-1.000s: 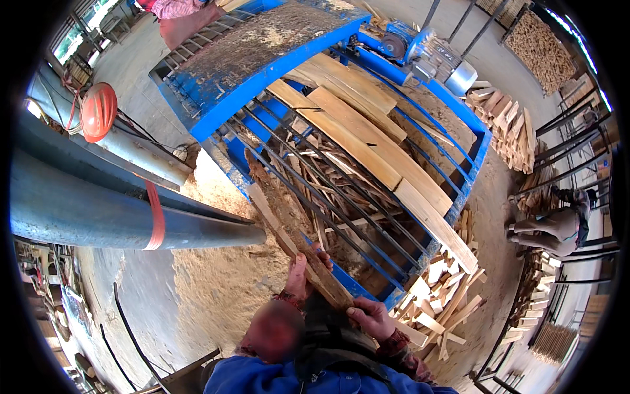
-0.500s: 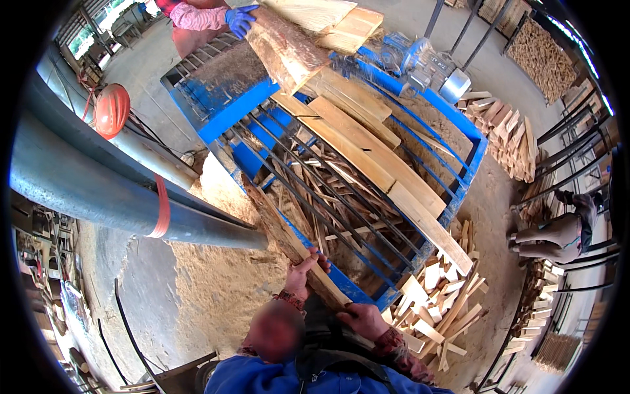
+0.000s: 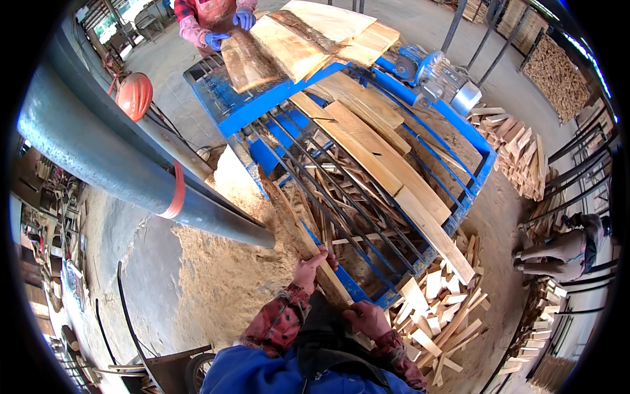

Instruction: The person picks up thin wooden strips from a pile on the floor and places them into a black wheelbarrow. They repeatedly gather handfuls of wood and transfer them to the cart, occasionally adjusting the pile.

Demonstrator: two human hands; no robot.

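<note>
Rough-edged wood slab (image 3: 308, 246), lying along the blue roller frame's (image 3: 282, 108) near-left edge, is gripped by left hand (image 3: 308, 270) and right hand (image 3: 366, 317), while thick bark-edged slabs (image 3: 289, 43) are now pushed on at the far end by a co-worker's blue-gloved hands (image 3: 230, 29).

- Your left hand (image 3: 308, 270) grips the long wooden slab (image 3: 303, 240) near its close end.
- Your right hand (image 3: 367, 318) holds the same slab lower down.
- The slab lies along the left edge of the blue metal frame (image 3: 289, 108), beside the sawdust pile (image 3: 226, 262).
- A person in blue gloves (image 3: 230, 29) holds boards at the far end.
</note>
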